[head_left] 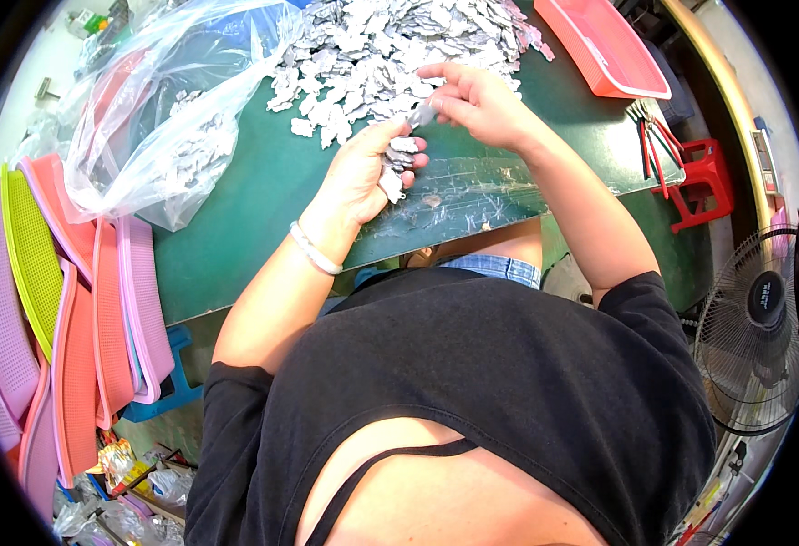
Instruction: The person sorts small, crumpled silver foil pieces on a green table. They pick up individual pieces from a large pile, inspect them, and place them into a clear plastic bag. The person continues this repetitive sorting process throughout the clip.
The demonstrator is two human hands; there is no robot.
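- I sit at a green worktable [235, 227]; a large heap of small flat grey metal pieces [399, 45] covers its far side, directly beyond my hands.
- A clear plastic bag [153, 109] lies on the table's left part with more such pieces inside; stacked plastic mesh trays [62, 318] in pink, yellow-green and lilac lean at the left edge, and a pink tray [600, 45] sits at far right.
- Step in hand, as I judge it: gathering pieces one at a time into a stack in my palm; the heap looks largely unprocessed.
- My left hand [363, 173] is raised just above the table, palm up, fingers curled around a small stack of metal pieces [397, 164]; a pale bracelet [313, 250] sits at the wrist.
- My right hand [477, 100] reaches in from the right, thumb and fingers pinched on a single metal piece [420, 116] just above the stack.
- The next move calls for seating that piece flat and aligned without spilling the stack.
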